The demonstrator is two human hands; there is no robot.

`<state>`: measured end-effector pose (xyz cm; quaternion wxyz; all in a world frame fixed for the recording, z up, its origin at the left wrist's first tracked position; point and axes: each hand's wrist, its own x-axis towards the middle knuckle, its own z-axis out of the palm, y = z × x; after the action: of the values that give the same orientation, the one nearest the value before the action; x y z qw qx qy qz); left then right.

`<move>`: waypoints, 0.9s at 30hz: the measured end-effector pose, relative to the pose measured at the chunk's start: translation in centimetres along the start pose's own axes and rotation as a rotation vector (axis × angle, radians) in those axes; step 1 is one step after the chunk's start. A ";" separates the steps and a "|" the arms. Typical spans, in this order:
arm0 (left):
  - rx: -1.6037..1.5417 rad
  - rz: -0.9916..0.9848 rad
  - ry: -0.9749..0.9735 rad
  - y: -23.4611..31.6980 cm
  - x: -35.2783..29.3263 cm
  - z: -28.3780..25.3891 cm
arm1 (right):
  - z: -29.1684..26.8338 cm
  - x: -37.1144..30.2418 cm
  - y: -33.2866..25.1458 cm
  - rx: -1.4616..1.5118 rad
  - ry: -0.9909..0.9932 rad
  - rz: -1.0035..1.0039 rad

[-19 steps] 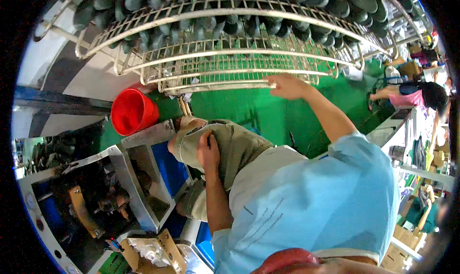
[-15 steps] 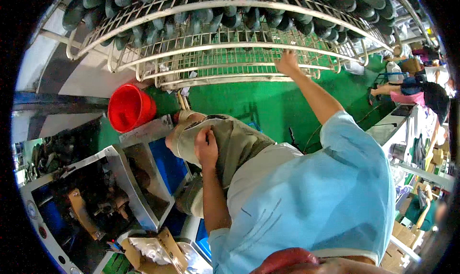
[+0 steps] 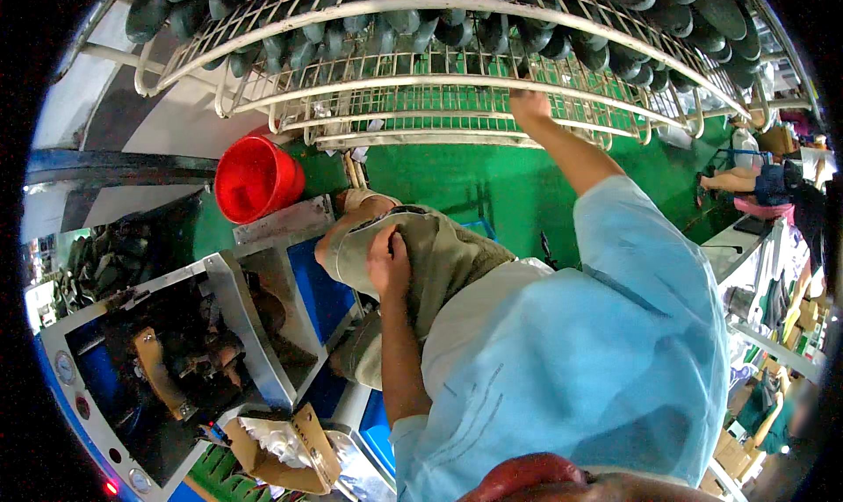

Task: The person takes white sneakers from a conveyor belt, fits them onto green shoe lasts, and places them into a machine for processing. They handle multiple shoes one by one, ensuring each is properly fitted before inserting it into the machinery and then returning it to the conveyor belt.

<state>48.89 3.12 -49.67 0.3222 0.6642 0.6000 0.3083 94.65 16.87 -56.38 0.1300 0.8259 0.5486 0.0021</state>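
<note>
Up top, right hand (image 3: 529, 105) raised to white wire rack (image 3: 421, 80), fingers curled on a rack bar, below rows of dark green rounded pieces (image 3: 492, 28) stacked on the rack; whether anything is pinched, cannot tell. Left hand (image 3: 388, 260) lower, pressed flat with fingers together on khaki trousers (image 3: 448, 256) over raised knee. Light blue shirt (image 3: 580, 361) filling lower right. Red bucket (image 3: 255, 179) on green floor (image 3: 509, 195), just left of the knee, under rack's edge. Grey metal machine (image 3: 176, 344) with blue panels at lower left, opened cardboard box (image 3: 285, 449) with white wrapping beside it. Another person's arm (image 3: 729, 181) far right, well apart.
</note>
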 end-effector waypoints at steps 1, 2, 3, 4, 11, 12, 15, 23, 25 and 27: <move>-0.003 0.002 -0.007 -0.1 -0.1 -0.1 | -0.3 -3.2 0.3 -0.075 0.070 -0.083; -0.005 -0.005 0.017 -0.4 -0.4 0.2 | -0.3 -7.4 0.7 -0.183 0.158 -0.131; -0.002 -0.002 0.040 -0.3 -0.6 0.4 | -0.5 -12.1 1.1 -0.285 0.246 -0.174; 0.113 0.077 0.062 0.0 -0.5 0.1 | -0.5 -14.5 1.9 -0.296 0.233 -0.154; 0.132 0.099 0.009 2.0 -0.9 -0.4 | -1.4 -18.8 2.4 -0.296 0.148 -0.242; 0.131 0.110 0.012 1.8 -1.0 -0.3 | -1.9 -19.1 2.4 -0.290 0.101 -0.235; 0.114 0.072 0.036 0.9 -1.2 -0.2 | -7.0 -19.2 2.3 -0.182 -0.061 -0.271; 0.132 0.172 0.093 1.2 -1.9 -0.1 | -29.3 -23.3 10.2 1.363 -0.352 -0.218; 0.078 0.272 0.126 0.8 -1.8 -0.5 | -36.3 -26.4 11.5 1.420 -0.205 -0.420; 0.100 0.273 0.141 -1.1 -2.2 0.5 | -40.5 -28.2 13.1 1.627 -0.077 -0.561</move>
<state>48.41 1.01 -50.87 0.2009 0.7316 0.5399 0.3647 89.34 -4.89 -10.47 -0.4881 0.4955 0.5584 -0.4521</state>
